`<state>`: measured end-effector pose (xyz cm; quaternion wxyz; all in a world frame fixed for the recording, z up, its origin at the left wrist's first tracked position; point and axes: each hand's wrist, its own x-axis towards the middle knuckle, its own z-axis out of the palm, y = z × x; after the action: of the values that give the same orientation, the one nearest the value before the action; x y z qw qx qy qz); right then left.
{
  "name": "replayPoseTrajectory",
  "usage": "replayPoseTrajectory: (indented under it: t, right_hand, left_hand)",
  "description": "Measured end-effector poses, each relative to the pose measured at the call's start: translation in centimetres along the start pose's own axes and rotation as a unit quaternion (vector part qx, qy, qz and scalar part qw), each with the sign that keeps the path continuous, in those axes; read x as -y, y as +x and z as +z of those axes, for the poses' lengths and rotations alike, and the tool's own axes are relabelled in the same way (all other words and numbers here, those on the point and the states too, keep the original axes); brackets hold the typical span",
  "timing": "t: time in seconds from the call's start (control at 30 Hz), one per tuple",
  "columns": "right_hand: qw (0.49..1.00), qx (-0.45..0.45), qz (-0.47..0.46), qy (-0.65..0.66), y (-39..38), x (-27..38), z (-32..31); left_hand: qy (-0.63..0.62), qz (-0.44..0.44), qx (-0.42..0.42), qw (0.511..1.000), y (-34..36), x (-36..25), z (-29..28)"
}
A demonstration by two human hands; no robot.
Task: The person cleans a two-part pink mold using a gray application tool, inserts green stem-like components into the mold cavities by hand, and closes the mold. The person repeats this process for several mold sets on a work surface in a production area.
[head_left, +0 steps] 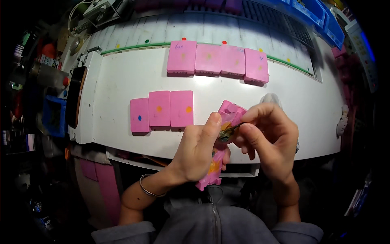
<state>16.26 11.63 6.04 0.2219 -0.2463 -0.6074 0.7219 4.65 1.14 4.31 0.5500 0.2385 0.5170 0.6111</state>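
Note:
My left hand [195, 150] is closed around a pink rubbery mould [211, 175], held tilted over the table's near edge. Yellow-orange stains and dark green bits show on the mould's uneven inner face. On the right, my right hand [273, 138] has its thumb and forefinger pinched on a thin dark strip [235, 127] that reaches to the mould's stained middle. The strip's exact kind is too small to make out. My left fingers and palm hide part of the mould.
Several pink blocks [208, 59] stand in a row at the back of the white table [118, 81]. Three more pink blocks [159, 109] sit left of my hands. A clear rounded object [270, 98] is behind my right hand. Blue bins [313, 16] stand at the far right.

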Motion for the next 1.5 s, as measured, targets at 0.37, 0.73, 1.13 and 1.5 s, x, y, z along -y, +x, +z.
replayPoseTrajectory:
  t: [0.37, 0.73, 1.13, 1.5]
  right_hand:
    - [0.994, 0.059, -0.019, -0.088, 0.0, 0.0, -0.7]
    - [0.981, 0.061, 0.103, 0.155, 0.0, 0.9, -1.3]
    - [0.945, -0.039, -0.222, -0.237, -2.7, -0.6, 0.3]
    - [0.915, -0.029, -0.277, -0.291, -3.3, -0.6, 0.3]
  left_hand:
    - [0.012, -0.076, 0.021, 0.997, 0.2, -0.7, -0.2]
    - [-0.097, -0.158, 0.036, 0.982, 0.3, -1.0, -0.8]
    - [0.068, 0.142, -0.011, 0.988, -1.8, 0.2, -0.6]
    - [0.083, 0.173, -0.044, 0.981, -2.1, 0.1, 0.3]
